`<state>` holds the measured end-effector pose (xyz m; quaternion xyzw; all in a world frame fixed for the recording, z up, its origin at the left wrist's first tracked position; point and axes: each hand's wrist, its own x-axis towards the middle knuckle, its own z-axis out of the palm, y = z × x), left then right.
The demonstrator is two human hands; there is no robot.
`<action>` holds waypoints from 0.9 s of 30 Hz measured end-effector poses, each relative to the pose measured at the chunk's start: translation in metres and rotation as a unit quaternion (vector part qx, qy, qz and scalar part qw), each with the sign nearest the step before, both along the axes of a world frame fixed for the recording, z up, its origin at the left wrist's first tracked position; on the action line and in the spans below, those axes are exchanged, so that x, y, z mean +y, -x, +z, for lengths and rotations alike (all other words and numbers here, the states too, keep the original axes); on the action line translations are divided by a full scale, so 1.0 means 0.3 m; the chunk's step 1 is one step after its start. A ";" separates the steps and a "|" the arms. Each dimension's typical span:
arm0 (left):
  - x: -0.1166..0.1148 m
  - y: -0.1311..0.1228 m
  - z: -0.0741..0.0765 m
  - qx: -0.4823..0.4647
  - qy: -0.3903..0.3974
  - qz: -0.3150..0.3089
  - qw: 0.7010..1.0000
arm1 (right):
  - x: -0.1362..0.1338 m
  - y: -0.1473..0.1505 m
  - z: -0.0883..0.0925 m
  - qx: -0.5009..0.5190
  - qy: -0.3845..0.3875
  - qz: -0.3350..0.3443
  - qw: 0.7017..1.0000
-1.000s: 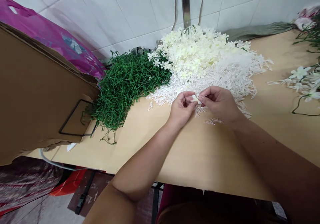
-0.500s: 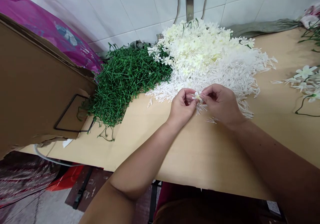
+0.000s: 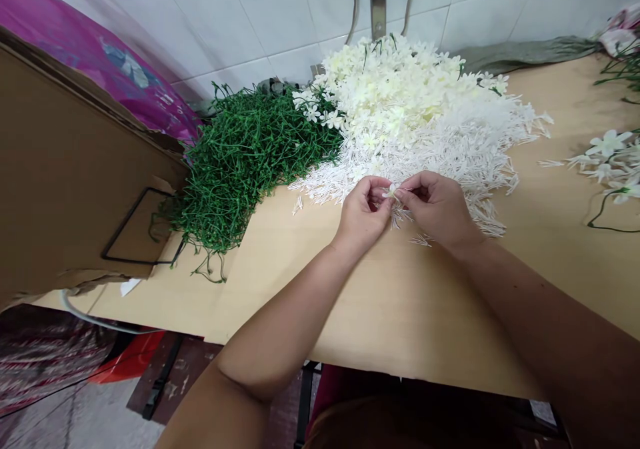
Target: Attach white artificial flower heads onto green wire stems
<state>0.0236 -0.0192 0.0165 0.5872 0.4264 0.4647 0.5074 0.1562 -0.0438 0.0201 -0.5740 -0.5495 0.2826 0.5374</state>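
Between my two hands is a small white artificial flower (image 3: 391,192). My left hand (image 3: 366,210) pinches it from the left with thumb and fingers. From the right, the closed fingertips of my right hand (image 3: 437,209) meet at the same flower; whether they also grip a thin white stamen is too small to tell. Just beyond the hands spreads a heap of thin white plastic stamens (image 3: 450,145). White and pale yellow flower heads (image 3: 395,89) are piled behind it. A mound of green plastic stems (image 3: 255,149) lies to the left.
A cardboard box (image 3: 75,162) stands at the table's left, beside a purple plastic bag (image 3: 110,55). More white flowers (image 3: 610,145) lie at the right. A tiled wall (image 3: 225,15) closes off the back of the wooden table (image 3: 280,262).
My right fingertips have closed in over the flower, covering more of it. Both hands stay in nearly the same place; the view has shifted slightly.
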 end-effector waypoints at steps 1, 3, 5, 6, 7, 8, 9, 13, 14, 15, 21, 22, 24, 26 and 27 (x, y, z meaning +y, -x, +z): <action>0.000 0.000 -0.002 0.003 -0.004 0.001 1.000 | 0.001 0.002 -0.003 0.004 -0.001 0.001 1.000; 0.000 -0.001 -0.005 0.006 -0.011 0.000 1.000 | 0.002 0.005 -0.007 0.016 0.001 0.002 1.000; -0.002 -0.001 -0.005 0.001 -0.015 -0.007 1.000 | 0.001 0.006 -0.008 0.028 0.013 0.006 0.999; -0.004 0.000 -0.004 -0.004 -0.015 -0.012 1.000 | 0.001 0.004 -0.006 0.034 0.021 0.012 0.999; -0.005 0.001 -0.002 -0.014 -0.015 -0.019 1.000 | 0.000 0.002 -0.004 0.039 0.027 0.019 0.999; -0.005 0.003 0.001 -0.027 -0.013 -0.027 0.999 | 0.000 -0.002 -0.002 0.045 0.030 0.027 0.998; -0.005 0.006 0.004 -0.042 -0.011 -0.037 0.998 | 0.001 -0.006 0.001 0.054 0.030 0.032 0.998; 0.004 0.018 0.009 -0.091 0.000 -0.076 0.993 | 0.008 -0.028 0.010 0.129 0.030 0.045 0.990; 0.007 0.019 0.008 -0.093 0.004 -0.076 0.993 | 0.010 -0.032 0.012 0.158 0.035 0.051 0.985; 0.009 0.020 0.007 -0.092 0.008 -0.072 0.993 | 0.010 -0.034 0.015 0.189 0.045 0.060 0.979; 0.006 0.015 0.001 -0.082 0.024 -0.070 0.994 | 0.002 -0.028 0.023 0.309 0.099 0.128 0.937; 0.004 0.014 0.001 -0.083 0.022 -0.070 0.994 | 0.001 -0.026 0.022 0.313 0.101 0.133 0.935; 0.002 0.014 0.002 -0.082 0.019 -0.064 0.994 | -0.001 -0.025 0.019 0.312 0.102 0.138 0.935; 0.002 0.013 0.004 -0.079 0.023 -0.056 0.995 | -0.001 -0.025 0.015 0.308 0.101 0.141 0.935; 0.003 0.014 0.005 -0.079 0.025 -0.052 0.995 | -0.002 -0.025 0.015 0.309 0.101 0.141 0.935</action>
